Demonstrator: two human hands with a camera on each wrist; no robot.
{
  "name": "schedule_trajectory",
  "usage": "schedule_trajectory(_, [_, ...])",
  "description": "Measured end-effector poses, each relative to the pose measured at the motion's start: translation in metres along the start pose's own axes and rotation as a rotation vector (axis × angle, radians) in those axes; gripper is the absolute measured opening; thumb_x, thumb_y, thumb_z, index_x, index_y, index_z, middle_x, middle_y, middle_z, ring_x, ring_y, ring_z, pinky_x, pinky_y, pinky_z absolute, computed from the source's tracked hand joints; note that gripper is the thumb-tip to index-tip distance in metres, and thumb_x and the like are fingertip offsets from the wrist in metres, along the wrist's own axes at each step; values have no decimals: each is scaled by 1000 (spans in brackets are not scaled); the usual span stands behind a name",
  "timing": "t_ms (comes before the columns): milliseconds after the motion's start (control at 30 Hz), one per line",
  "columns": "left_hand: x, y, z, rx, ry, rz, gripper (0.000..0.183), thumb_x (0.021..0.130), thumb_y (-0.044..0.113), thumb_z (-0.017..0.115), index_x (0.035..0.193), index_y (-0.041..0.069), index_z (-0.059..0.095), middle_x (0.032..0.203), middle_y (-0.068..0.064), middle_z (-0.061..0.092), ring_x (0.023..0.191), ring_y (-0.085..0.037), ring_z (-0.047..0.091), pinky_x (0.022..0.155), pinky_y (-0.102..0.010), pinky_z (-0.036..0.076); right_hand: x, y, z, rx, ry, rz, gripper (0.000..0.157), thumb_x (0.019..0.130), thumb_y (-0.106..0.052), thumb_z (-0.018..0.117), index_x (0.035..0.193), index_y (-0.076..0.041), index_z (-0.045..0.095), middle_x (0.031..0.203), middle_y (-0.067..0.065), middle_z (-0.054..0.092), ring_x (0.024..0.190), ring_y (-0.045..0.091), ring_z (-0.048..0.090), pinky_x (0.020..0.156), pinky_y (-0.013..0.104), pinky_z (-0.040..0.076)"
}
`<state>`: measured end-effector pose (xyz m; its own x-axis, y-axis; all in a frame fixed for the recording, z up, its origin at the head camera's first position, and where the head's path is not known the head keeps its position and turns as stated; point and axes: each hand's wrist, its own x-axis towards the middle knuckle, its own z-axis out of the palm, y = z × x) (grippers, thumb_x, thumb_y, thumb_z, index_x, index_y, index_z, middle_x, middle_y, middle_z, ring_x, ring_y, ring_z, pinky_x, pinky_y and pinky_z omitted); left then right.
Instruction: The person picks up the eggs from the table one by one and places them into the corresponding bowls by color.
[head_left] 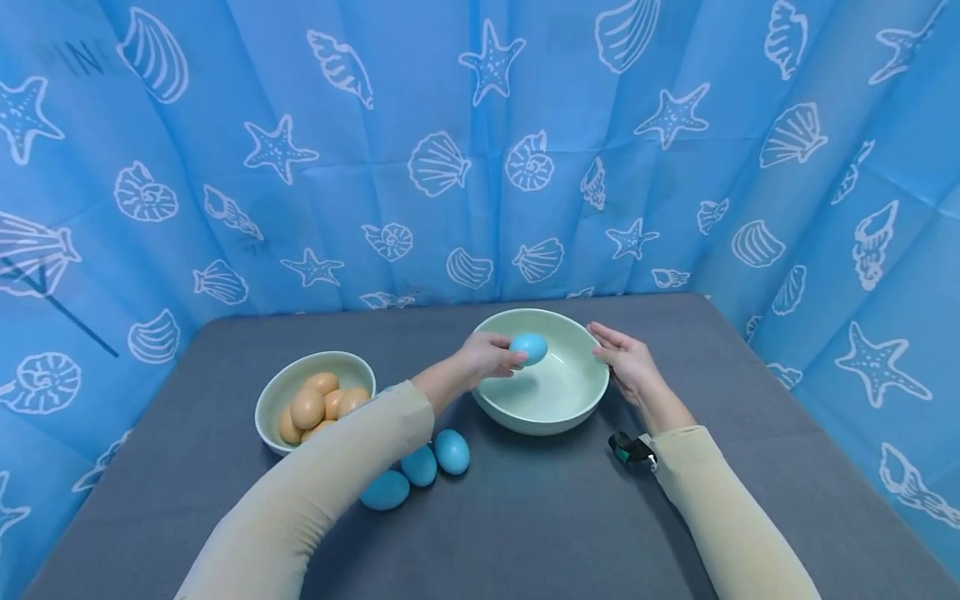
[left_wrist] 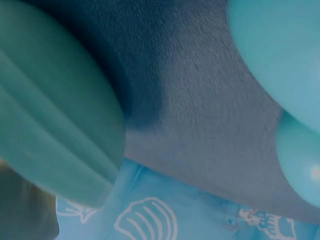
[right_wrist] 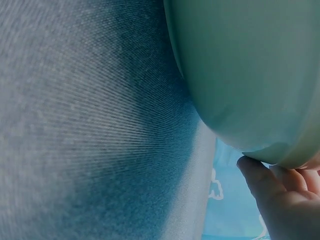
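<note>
My left hand [head_left: 487, 357] pinches a blue egg [head_left: 529, 348] over the left side of the large pale green bowl [head_left: 542, 421]. At that bowl's right rim, my right hand [head_left: 630, 365] grips the edge, with its thumb at the rim. In the right wrist view, fingertips [right_wrist: 250, 167] meet the bowl's outer wall [right_wrist: 245, 75]. Blue eggs [head_left: 452, 452] lie on the table beside my left forearm, which partly covers the group. Two of them loom large beside the bowl [left_wrist: 55, 110] in the left wrist view.
A smaller pale green bowl [head_left: 273, 400] with several brown eggs [head_left: 307, 408] stands on the left, partly behind my left sleeve. Grey cloth covers the table [head_left: 525, 533]. A blue curtain [head_left: 465, 225] with shell prints hangs along its far edge. Something black [head_left: 628, 448] sits by my right wrist.
</note>
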<state>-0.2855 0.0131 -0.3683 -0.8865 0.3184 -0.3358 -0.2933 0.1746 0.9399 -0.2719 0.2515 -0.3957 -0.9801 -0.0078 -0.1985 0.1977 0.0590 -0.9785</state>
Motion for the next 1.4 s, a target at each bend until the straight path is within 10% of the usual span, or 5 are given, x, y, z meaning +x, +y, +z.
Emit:
schedule_trajectory(500, [23, -12, 13, 123, -47, -92, 41, 90, 3, 69, 127, -9, 58, 90, -11, 65, 70, -15, 60, 76, -27, 56, 2, 2, 1, -1, 9, -11, 53, 102, -2, 44, 152, -6, 28, 156, 10, 27, 143, 22, 24, 115, 36, 25])
schedule_trajectory(1400, [23, -15, 31, 365, 92, -201, 37, 86, 5, 73, 122, 0, 65, 91, -8, 60, 67, -14, 56, 66, -25, 51, -1, 0, 1, 13, 29, -2, 52, 102, -1, 43, 152, -5, 29, 155, 10, 29, 142, 21, 26, 114, 37, 26])
